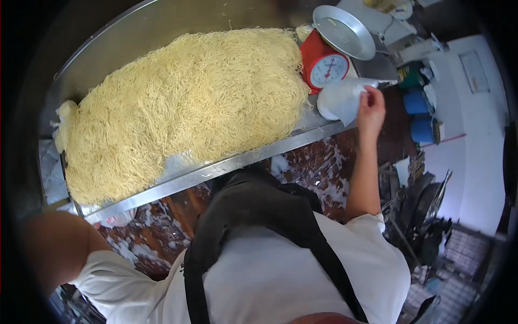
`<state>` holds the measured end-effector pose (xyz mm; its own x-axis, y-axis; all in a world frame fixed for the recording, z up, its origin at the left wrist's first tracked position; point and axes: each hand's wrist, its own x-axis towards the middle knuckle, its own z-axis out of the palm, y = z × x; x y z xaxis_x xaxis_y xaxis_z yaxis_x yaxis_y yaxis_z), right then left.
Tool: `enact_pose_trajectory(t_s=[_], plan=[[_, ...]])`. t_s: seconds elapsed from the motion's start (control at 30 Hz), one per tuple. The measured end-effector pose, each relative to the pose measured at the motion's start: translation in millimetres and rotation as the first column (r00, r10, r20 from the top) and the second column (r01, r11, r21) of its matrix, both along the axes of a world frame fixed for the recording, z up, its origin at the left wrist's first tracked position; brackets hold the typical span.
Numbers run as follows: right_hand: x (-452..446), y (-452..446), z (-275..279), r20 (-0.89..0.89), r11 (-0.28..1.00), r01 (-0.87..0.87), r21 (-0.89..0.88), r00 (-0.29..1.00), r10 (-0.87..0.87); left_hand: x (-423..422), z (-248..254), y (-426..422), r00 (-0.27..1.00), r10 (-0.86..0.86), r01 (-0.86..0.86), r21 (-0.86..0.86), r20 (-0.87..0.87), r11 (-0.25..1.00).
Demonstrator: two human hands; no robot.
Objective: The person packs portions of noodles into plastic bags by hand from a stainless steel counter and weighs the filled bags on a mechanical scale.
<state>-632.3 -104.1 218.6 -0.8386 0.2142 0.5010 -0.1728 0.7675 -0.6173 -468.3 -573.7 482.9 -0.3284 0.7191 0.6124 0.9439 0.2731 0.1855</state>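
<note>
My right hand [372,112] is at the right end of the metal table, its fingers pinched on the edge of a white plastic bag [341,100]. The bag lies by the table's corner, possibly one of a stack; I cannot tell. Just behind it stands a red dial scale [317,62] with a round metal pan [344,31] on top. A large heap of thin yellow noodles [194,97] covers most of the table to the left. Of my left side only the upper arm [59,245] shows at the lower left; my left hand is out of sight.
The table's raised metal rim [232,163] runs along my front. White patches are scattered over the reddish-brown floor [318,178]. Blue containers [421,129] stand by the wall at right, with cluttered pans and racks [431,208] below them.
</note>
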Motion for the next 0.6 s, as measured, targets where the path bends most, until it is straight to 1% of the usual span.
enact_pose_trajectory(t_s=[0.07, 0.13, 0.2, 0.33, 0.4, 0.53, 0.57, 0.6], plan=[[-21.6, 49.5, -12.9, -0.055, 0.996, 0.015, 0.084, 0.998, -0.01, -9.7, 0.6, 39.3, 0.995, -0.098, 0.101, -0.1, 0.035, 0.99], [-22.0, 56.1, 7.4, 0.041, 0.984, 0.055, 0.167, 0.997, -0.062, -16.7, -0.9, 66.7, 0.99, -0.13, 0.137, -0.141, 0.059, 0.98], [-31.3, 71.4, 10.7, 0.067, 0.97, 0.088, 0.228, 0.992, -0.105, -25.3, -4.8, 82.9, 0.987, -0.142, 0.152, -0.15, 0.076, 0.977], [-47.0, 88.3, -11.3, 0.112, 0.943, 0.115, 0.312, 0.981, -0.157, -41.3, -2.3, 110.0, 0.981, -0.162, 0.178, -0.175, 0.104, 0.968], [-47.9, 84.3, -6.8, 0.092, 0.954, 0.009, 0.301, 0.995, -0.039, -48.4, -2.8, 116.3, 0.976, -0.178, 0.196, -0.15, 0.122, 0.969], [-53.2, 88.8, -6.9, 0.06, 0.972, 0.006, 0.233, 0.998, -0.021, -63.1, 5.5, 118.9, 0.971, -0.198, 0.21, -0.081, 0.138, 0.974], [-55.6, 91.6, -6.7, 0.054, 0.976, 0.0, 0.217, 0.998, -0.012, -65.5, 6.8, 114.7, 0.97, -0.199, 0.205, -0.034, 0.141, 0.978], [-54.8, 87.9, -3.1, 0.066, 0.987, 0.019, 0.161, 0.997, -0.03, -70.4, 8.7, 108.1, 0.97, -0.189, 0.186, 0.034, 0.149, 0.982]])
